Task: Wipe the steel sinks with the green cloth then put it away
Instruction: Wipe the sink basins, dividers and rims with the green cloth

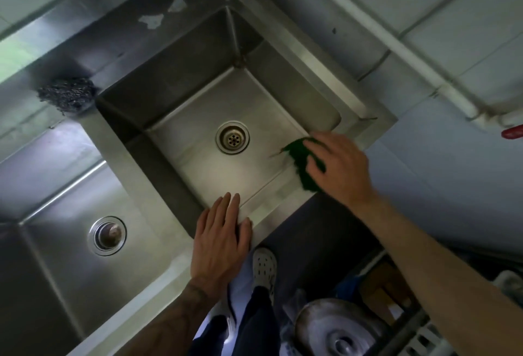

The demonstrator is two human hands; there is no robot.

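The green cloth point(304, 167) lies bunched and dark on the steel sink point(175, 84), at the basin's edge right of the drain point(232, 140). The right hand point(342, 169) grips the cloth, its fingers curled over it. The left hand point(220, 242) lies open and flat on the rim nearer than the drain, fingers straight and together. The brushed, square-cornered basin floor around the drain is bare. Far left of the drain, a grey steel wool scourer point(68, 95) sits on the desk at the basin's corner. Nearer left, across a narrow steel divider, a second sink point(51, 256) holds a round plug point(108, 235). Below the rim show a white perforated clog point(264, 268) and a domed metal lid point(336, 330). A white pipe point(396, 41) crosses the wall beyond.
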